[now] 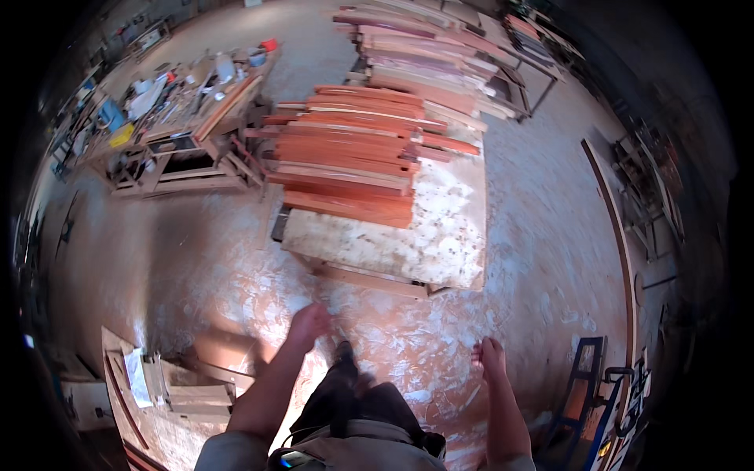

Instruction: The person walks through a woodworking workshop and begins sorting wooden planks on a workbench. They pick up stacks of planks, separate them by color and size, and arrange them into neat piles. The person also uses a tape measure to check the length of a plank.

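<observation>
My left hand (309,326) hangs in front of my body, over the dusty floor. Motion smears its fingers, and no object shows in it. To the right, my right hand (490,358) is loosely curled closed, with nothing visible in it. Neither hand touches anything that I can see. Ahead of both stands a low table with a pale, stained top (448,228). Reddish-brown wooden strips (345,149) lie side by side across its far and left parts. My legs (345,396) are below me, one foot forward.
More wooden boards (424,55) are stacked behind the table. A cluttered workbench (173,118) stands at the far left. Near left is a board-topped surface with wooden pieces (196,396). A blue metal frame (577,392) and a long upright-edged bar (616,220) stand on the right.
</observation>
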The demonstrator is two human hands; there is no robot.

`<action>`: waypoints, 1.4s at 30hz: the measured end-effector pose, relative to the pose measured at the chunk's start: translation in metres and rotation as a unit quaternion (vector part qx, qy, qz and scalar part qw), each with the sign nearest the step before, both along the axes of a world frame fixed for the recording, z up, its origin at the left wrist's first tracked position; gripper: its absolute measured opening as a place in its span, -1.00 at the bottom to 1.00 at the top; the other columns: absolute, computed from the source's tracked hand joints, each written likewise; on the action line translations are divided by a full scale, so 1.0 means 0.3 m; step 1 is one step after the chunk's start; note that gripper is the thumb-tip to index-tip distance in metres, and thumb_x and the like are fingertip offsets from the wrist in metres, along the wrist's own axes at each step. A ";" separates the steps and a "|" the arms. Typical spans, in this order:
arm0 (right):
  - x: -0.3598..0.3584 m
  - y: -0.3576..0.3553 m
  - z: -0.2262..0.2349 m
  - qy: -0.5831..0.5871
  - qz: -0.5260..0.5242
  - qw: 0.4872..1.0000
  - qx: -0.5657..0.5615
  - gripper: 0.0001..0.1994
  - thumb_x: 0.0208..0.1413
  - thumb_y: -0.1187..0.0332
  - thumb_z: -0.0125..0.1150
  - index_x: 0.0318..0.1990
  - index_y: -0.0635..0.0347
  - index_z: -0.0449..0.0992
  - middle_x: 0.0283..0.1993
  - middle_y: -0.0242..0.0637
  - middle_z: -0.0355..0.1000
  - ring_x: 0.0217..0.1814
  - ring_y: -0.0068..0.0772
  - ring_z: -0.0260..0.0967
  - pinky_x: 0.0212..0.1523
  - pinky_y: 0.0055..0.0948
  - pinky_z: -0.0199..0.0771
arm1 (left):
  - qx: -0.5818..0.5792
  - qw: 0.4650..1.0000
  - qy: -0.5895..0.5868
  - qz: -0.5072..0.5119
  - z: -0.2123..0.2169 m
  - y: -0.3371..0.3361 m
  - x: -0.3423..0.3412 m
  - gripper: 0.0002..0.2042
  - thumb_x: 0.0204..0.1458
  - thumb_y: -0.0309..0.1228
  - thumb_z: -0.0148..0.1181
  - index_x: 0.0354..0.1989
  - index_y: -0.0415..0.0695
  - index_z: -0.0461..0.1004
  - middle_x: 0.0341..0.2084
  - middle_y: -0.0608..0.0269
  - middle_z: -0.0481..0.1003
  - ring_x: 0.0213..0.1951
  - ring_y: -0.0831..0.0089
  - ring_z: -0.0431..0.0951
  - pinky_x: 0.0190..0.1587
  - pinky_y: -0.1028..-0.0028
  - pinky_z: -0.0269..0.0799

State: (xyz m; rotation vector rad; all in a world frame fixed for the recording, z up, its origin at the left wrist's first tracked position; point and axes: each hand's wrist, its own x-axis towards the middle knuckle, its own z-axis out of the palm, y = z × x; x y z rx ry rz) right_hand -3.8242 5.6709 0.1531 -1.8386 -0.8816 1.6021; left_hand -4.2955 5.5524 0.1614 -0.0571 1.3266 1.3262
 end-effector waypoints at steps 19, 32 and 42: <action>-0.264 0.793 -0.142 -0.040 0.169 0.985 0.025 -0.13 0.00 -0.16 0.20 0.26 0.40 0.16 0.12 0.13 0.37 0.21 -0.03 0.34 0.17 -0.24 0.32 | -0.037 0.976 -0.024 0.211 -0.266 0.603 0.024 -0.58 0.23 -0.10 0.00 0.16 -0.07 0.30 0.03 0.17 0.43 0.00 0.15 0.50 -0.04 0.06 0.53; -0.275 0.769 -0.223 -0.090 0.142 0.985 0.043 -0.08 -0.01 -0.20 0.17 0.31 0.37 0.09 0.19 0.09 0.33 0.26 -0.04 0.28 0.22 -0.27 0.26 | -0.093 0.973 0.015 0.212 -0.247 0.624 0.039 -0.56 0.25 -0.06 -0.07 0.18 -0.06 0.27 0.11 0.13 0.36 0.08 0.12 0.41 0.06 -0.03 0.40; -0.279 0.802 -0.062 -0.057 0.190 0.980 0.031 -0.17 0.03 -0.16 0.16 0.24 0.40 0.18 0.08 0.02 0.41 0.11 -0.16 0.37 0.11 -0.27 0.34 | -0.170 0.963 0.074 0.195 -0.160 0.623 0.096 -0.53 0.21 -0.01 -0.01 0.18 0.01 0.20 0.03 0.13 0.38 0.00 0.11 0.44 -0.02 -0.08 0.39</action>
